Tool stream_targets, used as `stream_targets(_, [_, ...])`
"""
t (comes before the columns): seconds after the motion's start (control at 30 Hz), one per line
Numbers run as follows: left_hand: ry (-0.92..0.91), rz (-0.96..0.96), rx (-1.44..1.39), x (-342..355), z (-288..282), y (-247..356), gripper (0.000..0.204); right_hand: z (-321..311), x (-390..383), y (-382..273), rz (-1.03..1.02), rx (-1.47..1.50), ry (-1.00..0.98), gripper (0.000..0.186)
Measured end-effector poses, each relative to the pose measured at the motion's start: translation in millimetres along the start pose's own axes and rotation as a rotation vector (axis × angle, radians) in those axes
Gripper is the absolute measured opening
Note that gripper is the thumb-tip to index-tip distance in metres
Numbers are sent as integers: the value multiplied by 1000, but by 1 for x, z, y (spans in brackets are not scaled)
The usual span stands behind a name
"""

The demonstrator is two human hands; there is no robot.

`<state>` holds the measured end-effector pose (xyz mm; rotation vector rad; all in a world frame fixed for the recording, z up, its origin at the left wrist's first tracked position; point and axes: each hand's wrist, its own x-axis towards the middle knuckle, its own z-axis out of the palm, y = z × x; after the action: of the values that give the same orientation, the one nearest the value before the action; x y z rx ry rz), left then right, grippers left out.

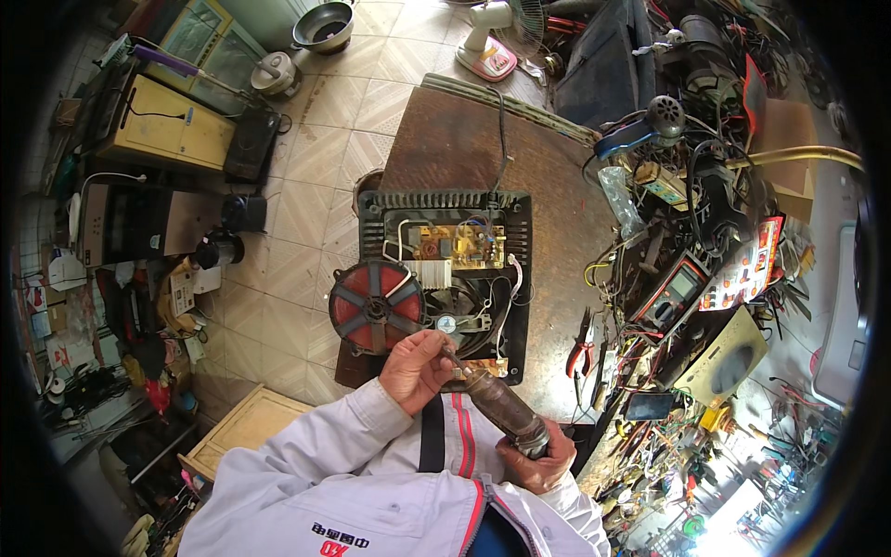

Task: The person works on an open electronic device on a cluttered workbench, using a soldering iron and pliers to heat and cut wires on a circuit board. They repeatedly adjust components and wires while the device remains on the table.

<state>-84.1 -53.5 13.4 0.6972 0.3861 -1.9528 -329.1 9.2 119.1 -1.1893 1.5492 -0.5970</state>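
Note:
My right hand (548, 459) is wrapped round the back end of a worn dark brown cylindrical tool (506, 408) with a narrow front end, perhaps a power screwdriver. The thumb and fingers of my left hand (418, 371) pinch together at that narrow front end; whether a small part is between them is hidden. Just beyond both hands lies an opened induction cooker (522, 325), its black shell face up. Its red and black coil (357, 302) sits out of place over the left rim. Inside are a circuit board (464, 246), a white finned heat sink (430, 273) and a fan.
The cooker rests on a brown wooden table (557, 241). Red-handled pliers (581, 357) lie to its right, near a multimeter (676, 292), a phone (650, 406) and a blue hair dryer (640, 130). Tools and wires crowd the right side. Tiled floor (306, 213) lies left.

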Motion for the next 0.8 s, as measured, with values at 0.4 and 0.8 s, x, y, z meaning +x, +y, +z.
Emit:
stream_targets(0.4, [67,40,103,0,1,2,15,13,10,5,-447,-409,109,52])
stream_targets(0.8, [95,17,103,7,14,9,22,18,17,-27,325,210,34,44])
